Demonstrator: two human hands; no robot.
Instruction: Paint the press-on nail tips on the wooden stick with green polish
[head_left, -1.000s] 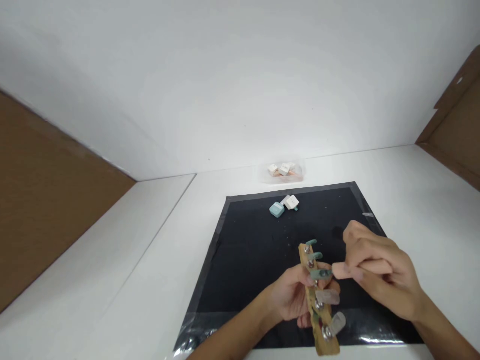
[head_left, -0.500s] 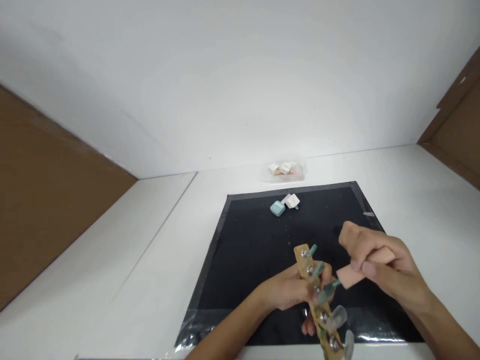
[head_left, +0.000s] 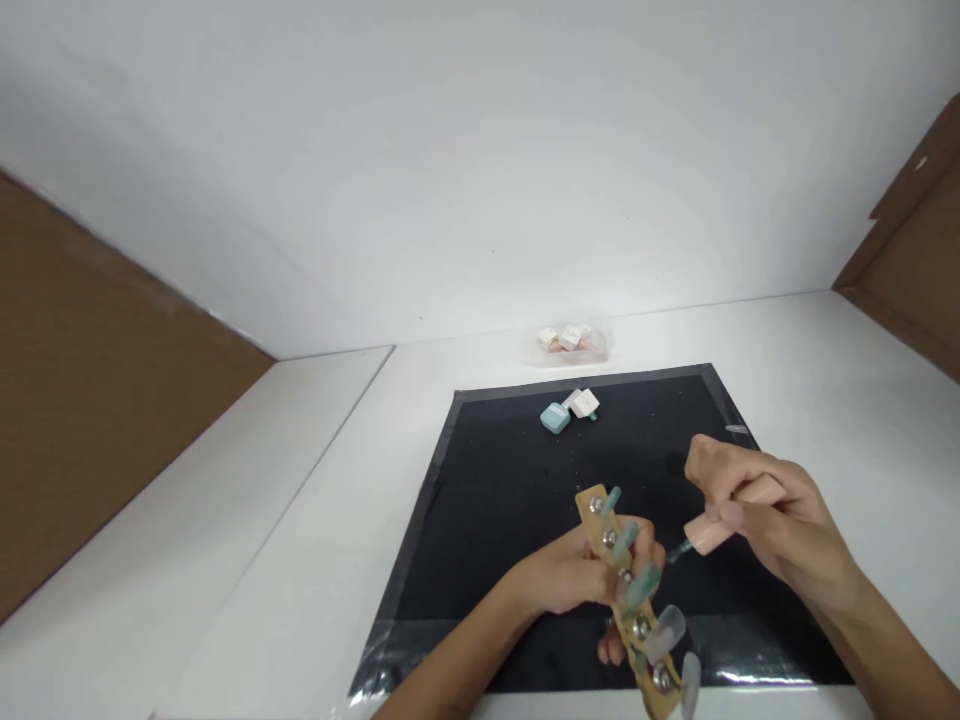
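My left hand (head_left: 559,578) grips a narrow wooden strip (head_left: 601,520) with a row of shiny metal studs, holding it tilted over the dark mat. Nail tips stick out from the studs. The far ones, such as the green nail tip (head_left: 643,588), are coloured, while the nearer clear nail tip (head_left: 666,632) looks uncoated. Between the thumb and fingers of my right hand (head_left: 784,525) is a nail polish brush (head_left: 705,533) with a pale pink handle. Its bristle end is dark green and points left, a little apart from the third green tip.
A black mat (head_left: 495,480) with taped edges lies on the white table (head_left: 300,600). On it are a teal square-shaped piece (head_left: 556,417) and a white one (head_left: 585,403). Behind stands a clear tray (head_left: 559,358) of small pieces. Brown panels (head_left: 90,400) flank the table.
The brush has drawn back from the third green nail tip, up and slightly to the right. The wooden strip has shifted a little left.
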